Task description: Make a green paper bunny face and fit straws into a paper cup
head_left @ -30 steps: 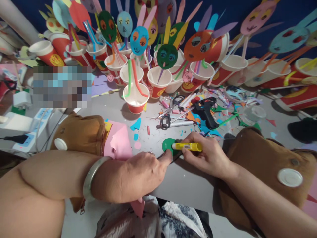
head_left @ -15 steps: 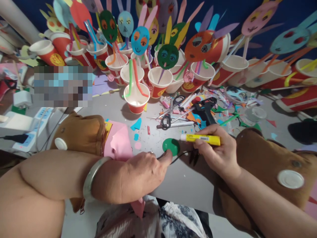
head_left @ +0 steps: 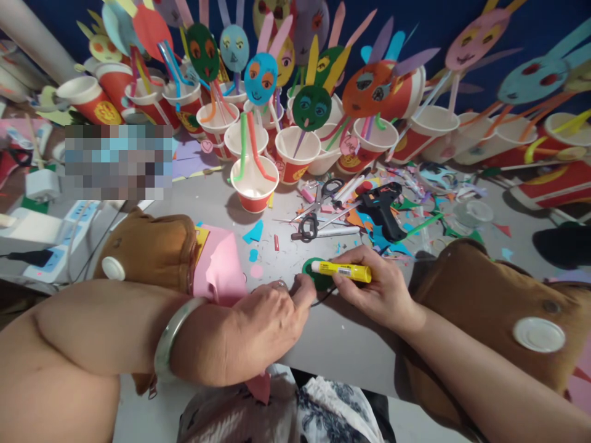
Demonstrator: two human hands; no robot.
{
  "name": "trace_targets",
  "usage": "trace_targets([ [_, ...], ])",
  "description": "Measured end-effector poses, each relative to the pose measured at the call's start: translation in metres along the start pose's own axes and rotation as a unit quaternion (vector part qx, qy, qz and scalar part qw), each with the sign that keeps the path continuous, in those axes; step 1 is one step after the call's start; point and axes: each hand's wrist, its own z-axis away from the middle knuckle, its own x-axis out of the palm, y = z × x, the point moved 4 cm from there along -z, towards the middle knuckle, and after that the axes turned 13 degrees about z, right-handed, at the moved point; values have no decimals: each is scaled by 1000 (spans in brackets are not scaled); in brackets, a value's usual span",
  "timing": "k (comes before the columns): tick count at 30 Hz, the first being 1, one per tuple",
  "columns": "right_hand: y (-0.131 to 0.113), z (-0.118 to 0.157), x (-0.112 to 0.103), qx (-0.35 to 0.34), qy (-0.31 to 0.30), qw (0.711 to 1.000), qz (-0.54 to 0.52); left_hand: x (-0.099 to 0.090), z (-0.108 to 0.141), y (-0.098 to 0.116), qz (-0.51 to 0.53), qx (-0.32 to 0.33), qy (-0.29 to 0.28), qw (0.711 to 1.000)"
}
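On the flat grey table [head_left: 341, 344], sets the left hand [head_left: 272, 317] closed, fingers curled, and clamps the right hand [head_left: 381, 286] around the yellow cylindrical tube with white tip [head_left: 344, 271]. Directs the tip over the round flat green disc [head_left: 323, 282]; touches its near-left edge with left fingertips.

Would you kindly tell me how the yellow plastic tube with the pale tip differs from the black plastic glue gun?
The yellow tube is held in the right hand, while the glue gun lies among coloured paper scraps. The tube is straight; the glue gun has an angled handle. The tube is mostly bright yellow, the glue gun mostly black.
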Motion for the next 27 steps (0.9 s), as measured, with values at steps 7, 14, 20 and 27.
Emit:
trace_targets([
  [7, -1, 0, 7, -32, -38, 999, -3, 9, -1, 2, -11, -18, -1, 1000],
  [14, 0, 0, 10, -28, -48, 998, -7, 9, -1, 0, 52, -4, -31, 998],
  [20, -1, 0, 10, -33, -44, 998, -8, -3, 0, -2, 41, -7, -29, 999],
  [27, 21, 9, 1, 150, 98, 969, -169, -2, 5, -2, 36, -7, -28, 999],
])
